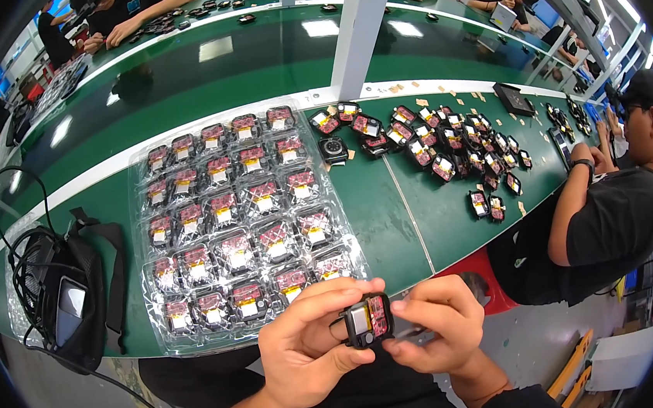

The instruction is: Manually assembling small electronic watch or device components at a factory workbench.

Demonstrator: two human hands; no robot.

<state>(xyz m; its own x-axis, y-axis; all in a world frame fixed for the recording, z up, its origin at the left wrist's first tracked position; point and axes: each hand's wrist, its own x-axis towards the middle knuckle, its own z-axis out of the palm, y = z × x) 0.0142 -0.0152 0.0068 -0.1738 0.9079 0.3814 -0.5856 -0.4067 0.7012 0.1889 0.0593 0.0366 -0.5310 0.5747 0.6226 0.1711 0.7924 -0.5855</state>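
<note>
My left hand [297,354] grips a black smartwatch case [361,319] by its left side, between thumb and fingers. The case is tilted up, showing a red circuit board and a silvery block inside. Close to its right edge is my right hand [446,326], thumb and forefinger apart and curved; whether the fingertips touch the case is hard to see. Just beyond my hands lies a clear plastic tray [149,301], its pockets filled with rows of similar open cases that have red boards and white labels.
Many more cases [452,135] lie heaped on the green bench to the right, near a black box [514,100]. A black bag [87,264] with cables and a phone [71,300] sits left. A grey post [355,38] rises behind; a co-worker [614,202] sits at right.
</note>
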